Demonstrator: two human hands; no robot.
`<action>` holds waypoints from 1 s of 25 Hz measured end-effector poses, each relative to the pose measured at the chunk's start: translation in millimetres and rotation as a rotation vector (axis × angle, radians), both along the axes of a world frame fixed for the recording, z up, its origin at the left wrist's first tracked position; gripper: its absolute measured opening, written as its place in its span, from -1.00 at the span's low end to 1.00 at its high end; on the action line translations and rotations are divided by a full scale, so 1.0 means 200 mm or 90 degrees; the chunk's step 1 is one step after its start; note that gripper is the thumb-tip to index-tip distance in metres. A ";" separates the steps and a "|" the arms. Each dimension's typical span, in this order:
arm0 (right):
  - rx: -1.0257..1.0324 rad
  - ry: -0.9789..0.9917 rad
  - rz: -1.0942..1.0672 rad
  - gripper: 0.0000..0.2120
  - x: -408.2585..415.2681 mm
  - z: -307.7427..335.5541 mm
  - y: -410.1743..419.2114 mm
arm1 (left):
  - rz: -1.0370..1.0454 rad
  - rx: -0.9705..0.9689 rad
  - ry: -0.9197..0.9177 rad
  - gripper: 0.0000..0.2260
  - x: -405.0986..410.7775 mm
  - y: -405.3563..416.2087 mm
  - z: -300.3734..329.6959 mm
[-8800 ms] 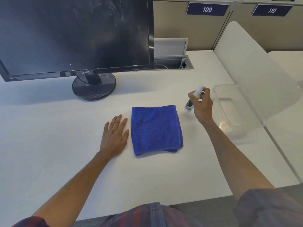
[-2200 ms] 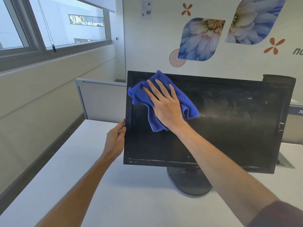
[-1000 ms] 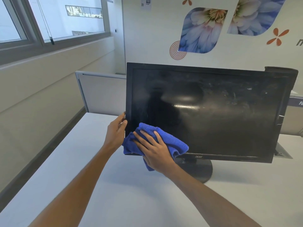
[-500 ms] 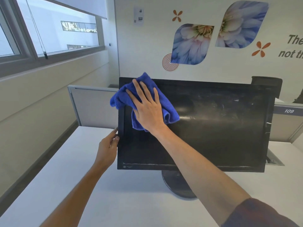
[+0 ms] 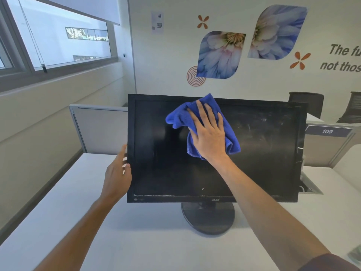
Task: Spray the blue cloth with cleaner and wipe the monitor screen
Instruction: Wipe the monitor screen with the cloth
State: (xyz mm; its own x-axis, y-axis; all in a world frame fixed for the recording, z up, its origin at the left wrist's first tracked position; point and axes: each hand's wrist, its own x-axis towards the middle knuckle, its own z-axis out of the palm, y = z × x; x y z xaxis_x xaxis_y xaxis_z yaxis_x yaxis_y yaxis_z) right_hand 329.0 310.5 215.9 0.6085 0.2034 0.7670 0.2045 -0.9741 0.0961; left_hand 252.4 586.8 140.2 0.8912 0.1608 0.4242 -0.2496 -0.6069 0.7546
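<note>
While braced at the left bezel of the monitor (image 5: pixel 214 173), left hand (image 5: pixel 117 178) loosely open, fingertips blurred beside the frame, contact unclear. Further right, blue cloth (image 5: pixel 230 133) bunched against the upper middle of the dark screen, top corner reaching the upper bezel. Right hand (image 5: pixel 209 137) flat on the cloth, fingers straight and spread, pressing it to the glass. Below, round stand (image 5: pixel 208 220) on the white desk (image 5: pixel 78 212). Far right, partition sign "109" (image 5: pixel 327 131).
</note>
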 end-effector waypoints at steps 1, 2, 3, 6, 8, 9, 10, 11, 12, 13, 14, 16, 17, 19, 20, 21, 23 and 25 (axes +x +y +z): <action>0.003 0.005 -0.015 -0.50 -0.01 -0.02 -0.08 | 0.000 0.020 -0.013 -0.43 0.00 -0.01 0.02; 0.010 0.008 -0.031 -0.49 -0.03 -0.03 -0.17 | 0.004 0.042 -0.023 -0.39 0.00 -0.03 0.02; 0.019 0.011 -0.048 -0.49 -0.05 -0.05 -0.25 | 0.005 0.067 -0.033 -0.36 0.00 -0.03 0.03; 0.077 0.014 -0.106 -0.48 -0.10 -0.10 -0.51 | 0.005 0.196 -0.071 -0.28 -0.01 -0.05 0.04; 0.159 0.033 -0.150 -0.48 -0.12 -0.11 -0.67 | 0.025 0.309 -0.091 -0.27 0.00 -0.05 0.03; 0.205 0.043 -0.168 -0.48 -0.11 -0.10 -0.72 | 0.042 0.350 -0.095 -0.30 0.01 -0.05 0.03; 0.242 0.051 -0.180 -0.48 -0.10 -0.08 -0.75 | 0.061 0.379 -0.092 -0.34 0.01 -0.05 0.01; 0.259 0.055 -0.185 -0.48 -0.08 -0.07 -0.75 | 0.080 0.402 -0.084 -0.39 0.01 -0.06 0.01; 0.260 0.054 -0.182 -0.48 -0.06 -0.05 -0.74 | 0.096 0.428 -0.079 -0.41 0.01 -0.08 0.01; 0.251 0.046 -0.176 -0.48 -0.05 -0.04 -0.70 | 0.106 0.465 -0.080 -0.42 0.01 -0.10 0.02; 0.239 0.038 -0.168 -0.48 -0.04 -0.03 -0.65 | 0.107 0.504 -0.087 -0.40 0.02 -0.12 0.03; 0.198 0.029 -0.152 -0.47 -0.04 -0.03 -0.52 | 0.098 0.558 -0.097 -0.36 0.05 -0.15 0.05; 0.162 0.027 -0.134 -0.46 -0.05 -0.03 -0.45 | 0.096 0.569 -0.093 -0.35 0.06 -0.17 0.05; 0.063 0.023 -0.052 -0.45 -0.09 -0.08 -0.31 | 0.099 0.561 -0.077 -0.35 0.08 -0.19 0.05; 0.004 0.023 0.007 -0.45 -0.11 -0.13 -0.26 | 0.099 0.551 -0.072 -0.35 0.08 -0.19 0.04; -0.057 0.028 0.069 -0.43 -0.14 -0.19 -0.21 | 0.098 0.542 -0.070 -0.35 0.08 -0.19 0.03; -0.167 0.057 0.162 -0.42 -0.22 -0.32 -0.20 | 0.092 0.531 -0.076 -0.36 0.08 -0.19 0.03; -0.215 0.076 0.194 -0.42 -0.28 -0.43 -0.28 | 0.086 0.528 -0.084 -0.36 0.08 -0.18 0.04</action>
